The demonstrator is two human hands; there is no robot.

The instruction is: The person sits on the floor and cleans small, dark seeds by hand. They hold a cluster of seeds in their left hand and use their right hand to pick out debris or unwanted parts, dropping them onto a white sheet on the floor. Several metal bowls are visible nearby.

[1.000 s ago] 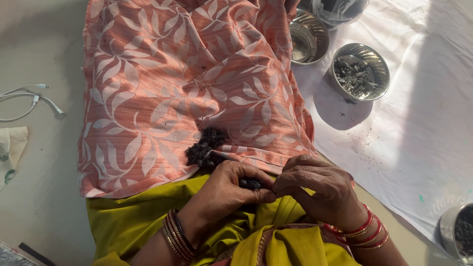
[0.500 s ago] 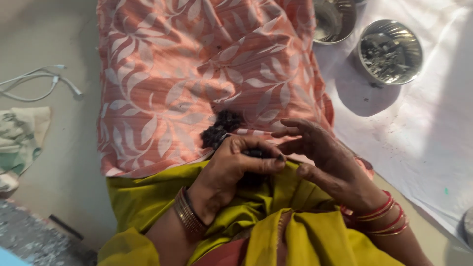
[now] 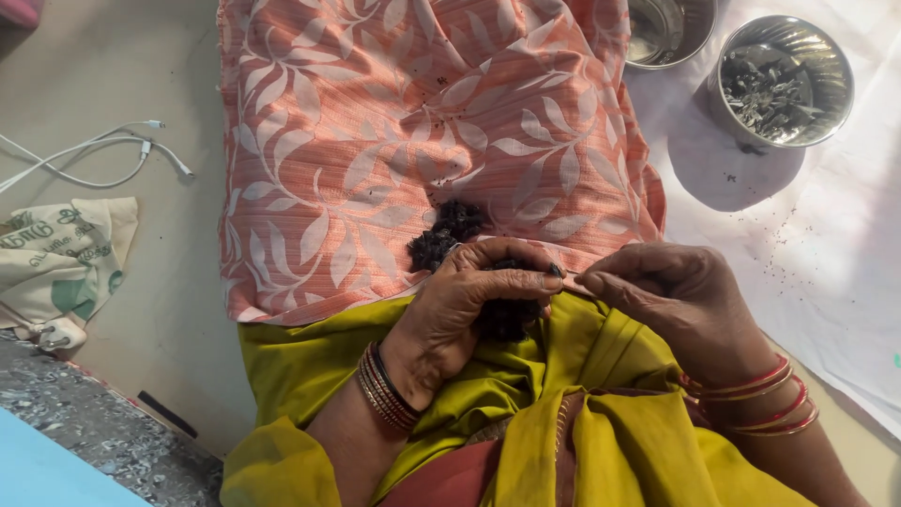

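Note:
My left hand is cupped over a clump of small dark dried pieces held against my yellow-green cloth. My right hand sits just to its right, thumb and forefinger pinched together near the left fingertips; what they pinch is too small to tell. A second small heap of the same dark pieces lies on the pink leaf-patterned cloth over my lap, just above the left hand. Bangles ring both wrists.
Two steel bowls stand at the top right on a white sheet: one holds dark bits, the other is cut off by the edge. A white cable and a printed cloth bag lie at the left.
The view has shifted, so the hands sit lower and further right. My right hand has drawn in closer to the left fingertips and pinched shut. The dark heap stays on the pink cloth.

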